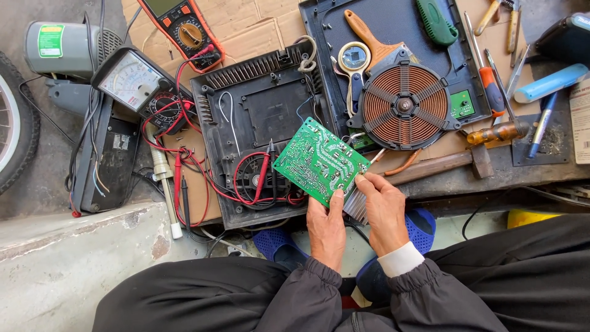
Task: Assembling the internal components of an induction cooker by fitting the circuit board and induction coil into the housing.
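left hand [326, 230] grips green circuit board [320, 161] | right hand [384, 209] pinches its 4 o'clock edge | copper coil [404, 106] at board's 2 o'clock

Head camera — close, looking straight down.

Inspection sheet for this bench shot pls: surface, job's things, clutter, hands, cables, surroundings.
Surface: brown cardboard sheet over a grey concrete floor.
Job's things: green printed circuit board, solder side up, with finned metal heatsink; open black plastic cooker base; copper spiral coil.
Clutter: orange digital multimeter, analogue meter, wooden-handled hammer, screwdrivers, magnifier.
Hands: left hand and right hand pinch the board's near edge.
Cables: red and black probe leads tangled across the base.
Surroundings: tyre, grey motor.
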